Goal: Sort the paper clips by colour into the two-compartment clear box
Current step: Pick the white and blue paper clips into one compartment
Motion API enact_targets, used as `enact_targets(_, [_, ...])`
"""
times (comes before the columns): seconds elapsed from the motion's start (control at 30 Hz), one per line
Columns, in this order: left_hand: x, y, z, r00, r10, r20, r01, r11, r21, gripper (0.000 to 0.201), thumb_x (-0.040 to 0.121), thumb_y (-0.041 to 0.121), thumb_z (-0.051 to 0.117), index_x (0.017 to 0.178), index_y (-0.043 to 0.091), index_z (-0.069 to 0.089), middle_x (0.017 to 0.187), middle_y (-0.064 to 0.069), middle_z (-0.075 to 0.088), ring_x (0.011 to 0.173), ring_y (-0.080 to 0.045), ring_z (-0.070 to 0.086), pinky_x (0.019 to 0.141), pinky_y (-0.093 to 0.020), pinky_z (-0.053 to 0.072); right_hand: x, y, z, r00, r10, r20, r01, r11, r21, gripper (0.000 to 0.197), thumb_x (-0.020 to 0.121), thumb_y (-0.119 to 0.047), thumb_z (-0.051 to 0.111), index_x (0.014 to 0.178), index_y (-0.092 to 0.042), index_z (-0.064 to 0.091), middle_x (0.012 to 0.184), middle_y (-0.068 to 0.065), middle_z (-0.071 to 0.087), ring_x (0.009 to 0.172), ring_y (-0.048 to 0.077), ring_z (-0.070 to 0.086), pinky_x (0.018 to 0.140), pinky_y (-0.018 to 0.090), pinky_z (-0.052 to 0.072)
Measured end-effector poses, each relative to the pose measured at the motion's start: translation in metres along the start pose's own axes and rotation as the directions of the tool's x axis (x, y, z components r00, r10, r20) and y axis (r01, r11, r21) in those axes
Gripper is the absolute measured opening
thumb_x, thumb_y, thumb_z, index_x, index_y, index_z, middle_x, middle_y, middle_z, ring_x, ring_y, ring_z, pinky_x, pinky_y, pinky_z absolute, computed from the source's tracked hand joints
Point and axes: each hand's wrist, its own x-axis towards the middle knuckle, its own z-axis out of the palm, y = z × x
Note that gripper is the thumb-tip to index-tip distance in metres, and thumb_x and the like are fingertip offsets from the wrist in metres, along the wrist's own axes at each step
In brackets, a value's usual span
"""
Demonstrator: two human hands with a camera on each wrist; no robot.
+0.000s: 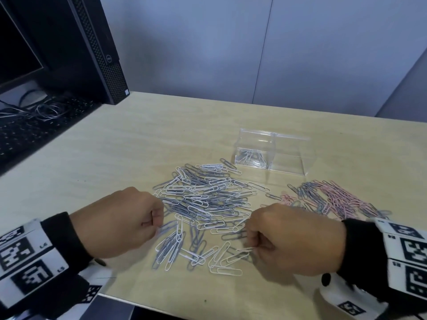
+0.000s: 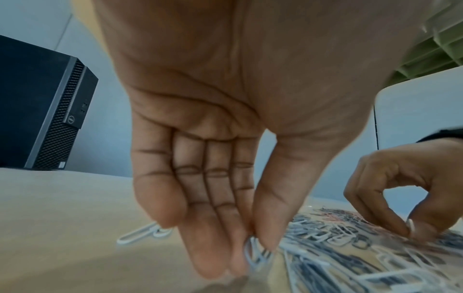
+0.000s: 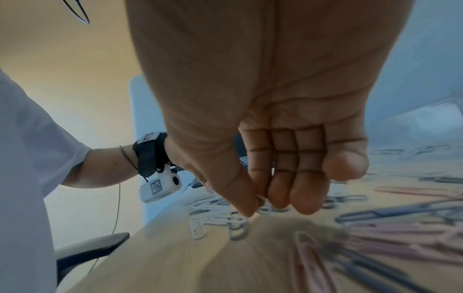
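Note:
A pile of white and grey-blue paper clips [image 1: 208, 199] is spread over the middle of the table. A second pile of pink and grey clips [image 1: 337, 199] lies to its right. The clear two-compartment box [image 1: 272, 155] stands behind them, with a few grey clips in its left compartment. My left hand [image 1: 152, 220] pinches a grey-blue clip [image 2: 253, 251] between thumb and fingers at the pile's left edge. My right hand [image 1: 254, 243] pinches a white clip [image 1: 246, 249] at the pile's near right.
A black computer tower [image 1: 92, 42], a keyboard [image 1: 34, 125] and loose cables [image 1: 44, 109] fill the back left. The table's front edge [image 1: 184, 312] runs just below my hands. A chair armrest [image 3: 92, 249] shows in the right wrist view.

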Motion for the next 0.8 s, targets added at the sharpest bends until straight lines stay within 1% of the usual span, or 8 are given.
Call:
enact_targets(0.2, [0.001,0.009,-0.009,0.998,0.045,-0.045,-0.048,0.997,-0.057,0.011,0.081,0.031,0.063,0.072,0.03,0.057,0.065,0.011,0.064,0.064,-0.003,0.055,0.06,-0.017,0.044,-0.006,-0.026,0.009,0.986,-0.163,-0.02,0.163,0.987,-0.002,0.011,0.084,-0.031,0.056,0.085,-0.021,0.061,0.09,-0.006,0.062,0.083,0.011,0.054,0.072,0.023,0.043])
enact_targets(0.27, [0.002,0.011,-0.01,0.996,0.056,-0.068,-0.061,0.995,-0.077,0.011,0.082,0.029,0.064,0.073,0.029,0.057,0.064,0.01,0.064,0.064,-0.002,0.054,0.06,-0.016,0.042,-0.006,-0.032,0.017,0.982,-0.188,-0.022,0.187,0.981,-0.059,0.008,0.085,-0.029,0.054,0.084,-0.023,0.059,0.091,-0.004,0.062,0.082,0.015,0.056,0.068,0.024,0.039])
enact_targets(0.37, [0.004,0.015,-0.01,0.994,0.064,-0.092,-0.073,0.992,-0.099,0.007,0.083,0.027,0.064,0.077,0.03,0.061,0.066,0.012,0.065,0.067,-0.001,0.057,0.062,-0.016,0.044,-0.002,-0.033,0.026,0.978,-0.21,-0.003,0.207,0.965,-0.161,0.007,0.084,-0.025,0.053,0.078,-0.023,0.056,0.084,0.0,0.062,0.073,0.023,0.059,0.06,0.025,0.033])
enact_targets(0.43, [0.005,0.016,-0.01,0.994,0.064,-0.092,-0.074,0.992,-0.102,0.005,0.083,0.026,0.063,0.08,0.03,0.062,0.067,0.012,0.066,0.069,-0.001,0.059,0.064,-0.016,0.045,0.0,-0.033,0.029,0.979,-0.205,-0.012,0.2,0.967,-0.158,0.008,0.087,-0.024,0.051,0.079,-0.023,0.053,0.087,0.002,0.062,0.076,0.024,0.058,0.061,0.027,0.032])
enact_targets(0.5, [0.005,0.018,-0.01,0.994,0.066,-0.087,-0.075,0.991,-0.107,0.007,0.083,0.023,0.062,0.081,0.03,0.063,0.068,0.01,0.066,0.07,-0.001,0.059,0.064,-0.015,0.044,0.001,-0.033,0.028,0.98,-0.198,-0.016,0.195,0.974,-0.117,0.009,0.087,-0.022,0.051,0.079,-0.026,0.049,0.091,0.002,0.062,0.081,0.024,0.056,0.065,0.028,0.033])
enact_targets(0.57, [0.004,0.021,-0.011,0.995,0.065,-0.075,-0.074,0.99,-0.117,0.009,0.082,0.021,0.061,0.083,0.03,0.064,0.069,0.009,0.067,0.071,-0.002,0.06,0.065,-0.016,0.046,0.002,-0.033,0.027,0.982,-0.189,-0.02,0.187,0.979,-0.086,0.009,0.085,-0.02,0.052,0.08,-0.027,0.051,0.091,0.002,0.063,0.083,0.022,0.056,0.067,0.027,0.035])
enact_targets(0.7, [0.004,0.025,-0.013,0.996,0.065,-0.054,-0.071,0.99,-0.121,0.012,0.082,0.021,0.06,0.084,0.032,0.064,0.071,0.01,0.068,0.072,-0.003,0.061,0.07,-0.023,0.05,0.003,-0.033,0.025,0.993,-0.121,0.008,0.121,0.993,-0.014,0.008,0.084,-0.018,0.054,0.088,-0.022,0.059,0.092,0.001,0.064,0.086,0.022,0.058,0.071,0.03,0.047])
enact_targets(0.8, [0.004,0.028,-0.015,0.996,0.071,-0.053,-0.077,0.989,-0.127,0.012,0.082,0.021,0.06,0.085,0.031,0.064,0.071,0.01,0.068,0.072,-0.004,0.061,0.072,-0.026,0.051,0.001,-0.033,0.022,0.996,-0.075,0.048,0.077,0.996,-0.049,0.012,0.084,-0.017,0.053,0.093,-0.019,0.061,0.094,0.005,0.064,0.087,0.027,0.061,0.072,0.034,0.052])
